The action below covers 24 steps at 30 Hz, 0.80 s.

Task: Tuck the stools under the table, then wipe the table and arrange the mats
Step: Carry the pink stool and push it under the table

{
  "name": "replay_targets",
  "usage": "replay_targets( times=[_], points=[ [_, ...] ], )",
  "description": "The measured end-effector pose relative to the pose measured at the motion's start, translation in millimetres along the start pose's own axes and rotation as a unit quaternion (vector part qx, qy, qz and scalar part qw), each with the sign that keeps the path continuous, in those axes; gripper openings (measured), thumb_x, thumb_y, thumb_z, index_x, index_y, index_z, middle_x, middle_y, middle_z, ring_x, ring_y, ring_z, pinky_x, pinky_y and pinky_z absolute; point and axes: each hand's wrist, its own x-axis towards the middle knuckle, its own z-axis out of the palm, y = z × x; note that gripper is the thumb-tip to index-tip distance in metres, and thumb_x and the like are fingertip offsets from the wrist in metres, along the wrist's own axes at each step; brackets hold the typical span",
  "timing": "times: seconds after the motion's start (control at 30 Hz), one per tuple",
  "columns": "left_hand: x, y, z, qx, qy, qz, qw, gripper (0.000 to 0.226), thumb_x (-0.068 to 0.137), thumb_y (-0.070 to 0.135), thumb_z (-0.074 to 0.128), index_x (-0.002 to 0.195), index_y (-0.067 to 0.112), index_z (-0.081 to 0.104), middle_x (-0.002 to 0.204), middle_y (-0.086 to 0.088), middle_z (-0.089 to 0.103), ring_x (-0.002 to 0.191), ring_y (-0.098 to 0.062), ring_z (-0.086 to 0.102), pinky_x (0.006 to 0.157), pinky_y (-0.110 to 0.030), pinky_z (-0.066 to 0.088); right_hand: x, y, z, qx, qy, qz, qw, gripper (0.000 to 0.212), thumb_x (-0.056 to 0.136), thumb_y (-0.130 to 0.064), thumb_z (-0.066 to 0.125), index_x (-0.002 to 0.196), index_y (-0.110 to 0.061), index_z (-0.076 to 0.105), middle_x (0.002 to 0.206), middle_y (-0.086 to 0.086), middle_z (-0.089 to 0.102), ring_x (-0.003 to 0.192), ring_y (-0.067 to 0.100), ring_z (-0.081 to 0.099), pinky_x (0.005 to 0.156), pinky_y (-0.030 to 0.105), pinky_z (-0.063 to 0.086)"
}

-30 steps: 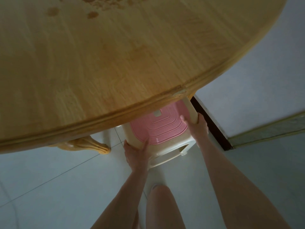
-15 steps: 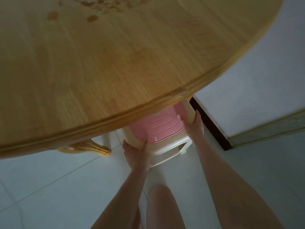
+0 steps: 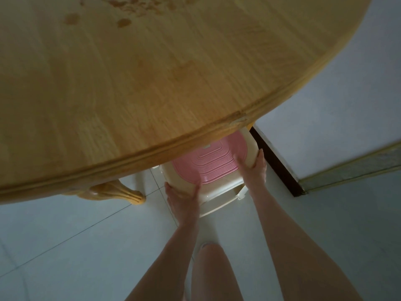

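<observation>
Under the table (image 3: pixel 152 94), both hands (image 3: pixel 184 198) (image 3: pixel 253 168) clasp the half-hidden stool (image 3: pixel 217 164).

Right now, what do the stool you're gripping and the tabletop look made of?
Stool: looks like moulded plastic, glossy cream frame with a ribbed pink seat panel. Table: apparently wood or wood veneer, visible grain, satin varnish, chipped at the rim, darker stains near the far side.
</observation>
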Motion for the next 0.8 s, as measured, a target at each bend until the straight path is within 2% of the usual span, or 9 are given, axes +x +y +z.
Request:
replay_targets(
  times=[0.2,0.33,0.4,0.5,0.63,0.73,0.8],
  points=[
    [-1.8,2.9,-0.8,-0.004,-0.001,0.003,1.0,0.109,0.06,0.05,0.085,0.147,0.019,0.027,0.141,-0.009,0.047,0.124,-0.033,0.047,0.104,-0.05,0.039,1.3,-1.8,-0.6,-0.001,0.0,0.008,1.0,0.1,0.076,-0.055,0.07,0.153,-0.025,0.013,0.151,0.004,0.028,0.134,0.028,0.035,0.106,0.045,0.035],
    [-3.8,7.9,-5.4,-0.019,-0.02,-0.02,0.999,0.124,0.043,0.068,0.075,0.147,0.023,0.024,0.14,-0.008,0.047,0.124,-0.031,0.048,0.104,-0.049,0.039,-2.8,-3.6,-2.5,-0.008,-0.007,0.002,1.0,0.099,0.078,-0.054,0.069,0.153,-0.023,0.011,0.152,0.004,0.027,0.135,0.027,0.035,0.105,0.044,0.035],
    [-5.1,14.0,-11.1,-0.011,-0.038,-0.036,0.999,0.122,0.05,0.059,0.082,0.149,0.022,0.02,0.144,-0.01,0.043,0.128,-0.032,0.045,0.107,-0.049,0.036,-7.4,-6.4,-5.4,-0.014,-0.013,0.005,1.0,0.097,0.079,-0.054,0.068,0.153,-0.024,0.012,0.153,0.004,0.026,0.136,0.028,0.034,0.106,0.045,0.033],
    [-19.3,26.8,-24.4,-0.005,-0.055,-0.041,0.998,0.108,0.066,0.04,0.085,0.15,0.02,0.021,0.147,-0.011,0.039,0.134,-0.03,0.039,0.111,-0.046,0.032,-27.0,-12.3,-17.6,0.015,-0.02,0.028,0.999,0.092,0.08,-0.053,0.068,0.152,-0.03,0.016,0.156,0.001,0.024,0.14,0.027,0.03,0.108,0.047,0.031],
    [-53.7,53.8,-50.3,0.01,-0.087,-0.038,0.995,0.098,0.067,0.036,0.085,0.147,0.024,0.03,0.148,-0.009,0.039,0.134,-0.027,0.04,0.111,-0.046,0.032,-68.1,-34.1,-46.0,0.052,-0.031,0.04,0.997,0.085,0.08,-0.052,0.068,0.15,-0.029,0.026,0.154,-0.001,0.031,0.141,0.022,0.03,0.111,0.042,0.025],
    [-87.5,81.7,-75.1,0.039,-0.114,-0.043,0.992,0.091,0.068,0.036,0.084,0.145,0.023,0.036,0.144,-0.009,0.043,0.13,-0.028,0.044,0.107,-0.048,0.037,-105.3,-56.8,-73.1,0.054,-0.026,0.06,0.996,0.08,0.078,-0.054,0.068,0.147,-0.031,0.032,0.151,-0.003,0.037,0.137,0.023,0.036,0.112,0.046,0.03],
    [-110.1,102.5,-92.6,0.045,-0.127,-0.043,0.99,0.089,0.068,0.035,0.084,0.143,0.022,0.038,0.142,-0.009,0.045,0.129,-0.027,0.046,0.105,-0.047,0.039,-131.1,-74.3,-90.9,0.058,-0.026,0.064,0.996,0.077,0.08,-0.05,0.069,0.146,-0.031,0.034,0.149,-0.002,0.039,0.134,0.022,0.041,0.11,0.043,0.034]
  ],
)
